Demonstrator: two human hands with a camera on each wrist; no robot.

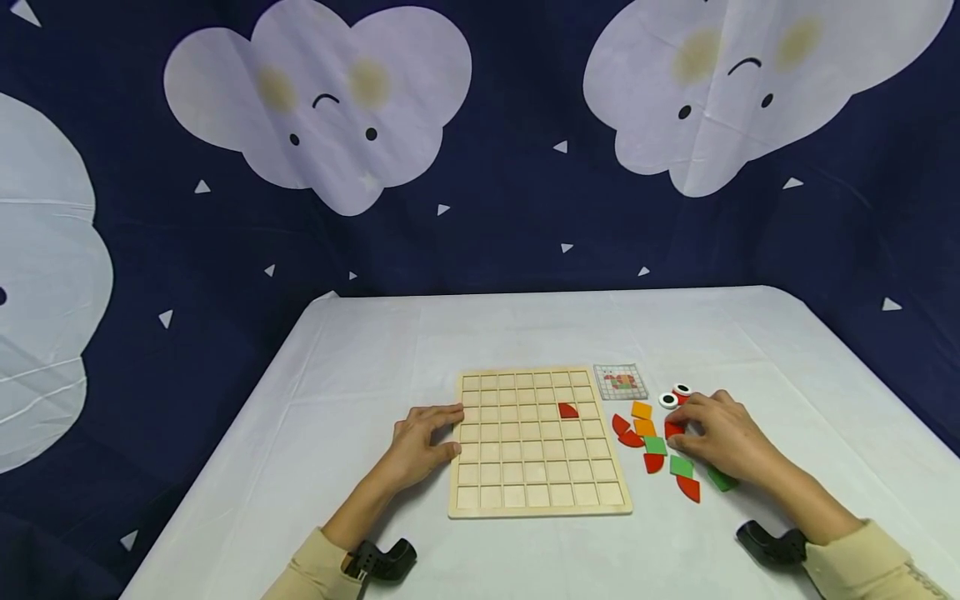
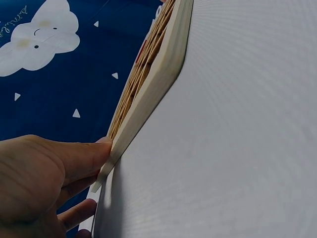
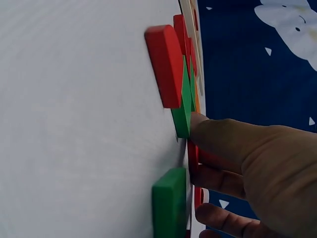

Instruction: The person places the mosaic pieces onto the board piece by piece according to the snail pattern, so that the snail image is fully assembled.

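Note:
My left hand (image 1: 420, 442) rests against the left edge of a wooden grid board (image 1: 532, 510). In the left wrist view its thumb (image 2: 89, 153) touches the board's rim, with the other fingers extended beyond. At the right, my right hand (image 1: 723, 433) pinches a red quarter-circle tile (image 1: 672, 429) between thumb and fingers, low over the table. Part of that tile is hidden by the fingers. One red quarter-circle (image 1: 567, 410) lies in a cell in the board's upper right. A green tile (image 3: 169, 203) lies under my right hand.
Between board and right hand lie loose red quarter-circles (image 1: 654, 463), orange squares (image 1: 641, 410) and green squares (image 1: 656, 446). Round eye pieces (image 1: 667, 401) lie beyond the right hand. A small pattern card (image 1: 621, 382) lies by the board's top right corner, on the white-covered table (image 1: 390, 333).

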